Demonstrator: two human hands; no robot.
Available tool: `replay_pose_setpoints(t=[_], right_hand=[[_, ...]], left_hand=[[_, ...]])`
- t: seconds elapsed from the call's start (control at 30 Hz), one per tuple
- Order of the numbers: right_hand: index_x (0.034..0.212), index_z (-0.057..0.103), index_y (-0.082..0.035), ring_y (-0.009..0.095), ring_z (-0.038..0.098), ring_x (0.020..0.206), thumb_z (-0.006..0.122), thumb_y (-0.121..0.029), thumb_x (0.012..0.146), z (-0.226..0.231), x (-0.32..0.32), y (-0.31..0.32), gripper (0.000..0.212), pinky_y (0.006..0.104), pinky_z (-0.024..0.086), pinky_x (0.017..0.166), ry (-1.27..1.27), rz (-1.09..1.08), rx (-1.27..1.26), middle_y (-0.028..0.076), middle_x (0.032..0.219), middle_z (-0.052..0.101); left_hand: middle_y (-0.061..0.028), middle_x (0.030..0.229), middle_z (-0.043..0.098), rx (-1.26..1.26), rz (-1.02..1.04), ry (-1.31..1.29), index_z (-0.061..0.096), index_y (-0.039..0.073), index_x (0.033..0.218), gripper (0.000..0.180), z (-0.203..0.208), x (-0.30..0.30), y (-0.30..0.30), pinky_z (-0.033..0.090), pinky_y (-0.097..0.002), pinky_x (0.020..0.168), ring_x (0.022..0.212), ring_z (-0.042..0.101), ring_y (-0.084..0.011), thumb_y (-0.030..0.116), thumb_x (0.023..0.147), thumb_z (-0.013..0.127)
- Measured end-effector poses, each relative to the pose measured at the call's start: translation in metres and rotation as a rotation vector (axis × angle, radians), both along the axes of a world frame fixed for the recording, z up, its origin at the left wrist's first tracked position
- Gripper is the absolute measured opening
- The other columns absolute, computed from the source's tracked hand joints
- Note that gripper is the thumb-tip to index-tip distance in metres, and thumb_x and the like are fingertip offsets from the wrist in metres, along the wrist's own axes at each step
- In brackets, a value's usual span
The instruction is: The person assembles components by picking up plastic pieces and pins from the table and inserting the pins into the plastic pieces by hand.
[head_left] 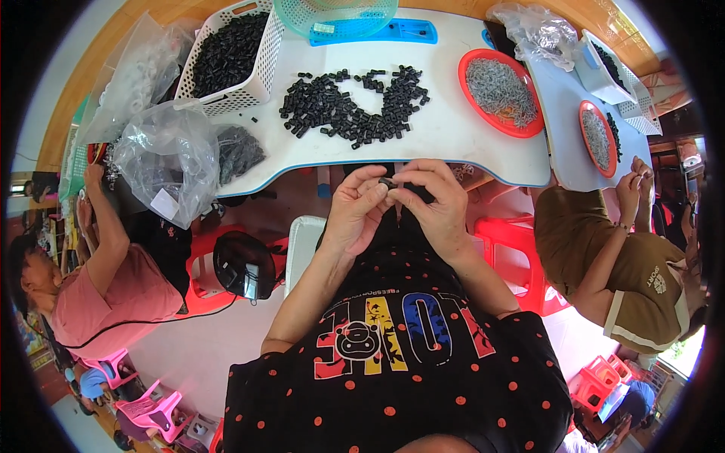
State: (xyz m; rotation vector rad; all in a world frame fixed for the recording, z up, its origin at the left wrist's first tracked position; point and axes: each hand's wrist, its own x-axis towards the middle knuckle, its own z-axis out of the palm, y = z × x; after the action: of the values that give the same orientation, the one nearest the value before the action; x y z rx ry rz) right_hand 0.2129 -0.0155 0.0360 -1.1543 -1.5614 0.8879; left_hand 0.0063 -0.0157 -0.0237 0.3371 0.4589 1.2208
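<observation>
In front of my chest, just off the table's near edge, my two hands meet over a small black piece (388,183). My left hand (358,208) is closed, its thumb and fingertips pinching the piece from the left. From the other side my right hand (436,199) grips it between thumb and index finger. Fingertips cover much of the piece, so its details cannot be made out. Nearest to my hands on the white table (445,136) lies a loose spread of short black cylindrical pieces (355,113).
A white basket (223,104) of black pieces, clear plastic bags (170,151), a teal mesh basket (336,11) and a blue tray (374,32) surround the spread. A red plate (519,133) holds thin grey parts. People sit at both sides near red stools (521,245).
</observation>
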Motion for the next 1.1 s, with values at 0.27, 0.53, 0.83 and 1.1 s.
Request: replay_pose_setpoints(t=[0.27,0.53,0.83,1.1], right_hand=[[0.127,0.096,-0.004,0.015,0.086,0.095,0.104,-0.002,0.101,0.014,0.000,0.000,0.027,0.0289,0.067,0.078,-0.143,-0.065,0.232,0.011,0.123,0.092],[0.121,0.095,0.003,0.011,0.084,0.095,0.099,0.001,0.107,0.018,0.010,-0.002,0.015,0.0286,0.066,0.080,0.056,0.053,-0.269,0.008,0.115,0.092],[0.117,0.090,0.000,0.005,0.079,0.088,0.103,-0.008,0.105,-0.004,0.017,-0.001,0.019,0.0266,0.063,0.078,0.076,0.179,-0.477,0.002,0.101,0.088],[0.148,0.092,-0.003,0.008,0.081,0.097,0.099,-0.005,0.108,-0.014,0.027,0.007,0.041,0.0293,0.064,0.085,-0.001,0.388,-0.414,0.002,0.107,0.085]], left_hand=[[-0.0154,0.128,0.095,0.006,0.092,0.077,0.092,-0.001,0.139,0.026,0.004,0.002,-0.005,0.076,-0.0368,0.105,0.111,0.091,-0.0223,-0.007,0.114,0.090],[-0.0168,0.127,0.095,0.145,0.062,0.275,0.093,-0.003,0.137,0.028,-0.004,-0.012,0.003,0.075,-0.0350,0.104,0.111,0.091,-0.0210,-0.011,0.110,0.092],[-0.0151,0.127,0.094,0.021,-0.194,0.220,0.092,0.000,0.135,0.024,-0.019,-0.033,0.004,0.074,-0.0373,0.102,0.112,0.090,-0.0219,-0.006,0.112,0.092],[-0.0137,0.127,0.093,-0.009,-0.341,0.171,0.070,0.003,0.161,0.055,-0.012,-0.036,0.013,0.076,-0.0357,0.101,0.112,0.091,-0.0212,-0.009,0.112,0.091]])
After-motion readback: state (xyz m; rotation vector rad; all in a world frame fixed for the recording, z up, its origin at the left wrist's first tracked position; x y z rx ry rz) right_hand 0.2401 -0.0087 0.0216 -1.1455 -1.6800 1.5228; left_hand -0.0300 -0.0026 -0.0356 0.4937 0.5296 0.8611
